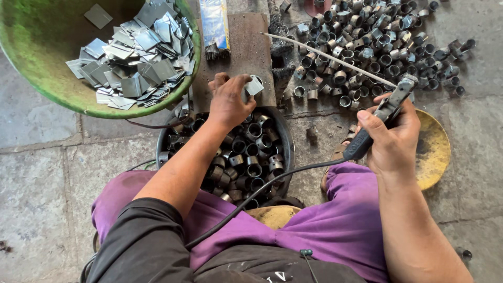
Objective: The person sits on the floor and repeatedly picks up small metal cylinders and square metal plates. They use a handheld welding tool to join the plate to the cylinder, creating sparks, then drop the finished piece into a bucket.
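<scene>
Nearest the camera, purple trousers [335, 225] cover the person's bent legs, and a black cable [262, 191] runs across them up to the right hand [393, 139]. That grip is wrapped tight around the dark handle of a welding electrode holder [380, 118], whose clamp points up and left. From the clamp a thin pale welding rod [325, 54] slants away to the upper left. Just right of this grip, half under the wrist, lies a round yellowish metal dish [435, 149] on the grey stone floor [42, 173].

Left of that hand, between the knees, stands a dark round pan [285, 152] filled with short grey metal tube rings [251, 154]. The left forearm crosses over it. The left hand [228, 102] sits at the pan's far rim, its grip pinched on a small piece made of a short ring and a flat square steel plate [254, 85], held over a brown rusty steel slab [246, 47].

Beyond the left grip and to its left, a big green bowl [36, 36] holds a heap of flat square steel plates [139, 57]. Beyond the right grip, a spread of finished rings with plates [377, 42] covers the floor. A blue and white packet [215, 21] lies at the slab's far end.
</scene>
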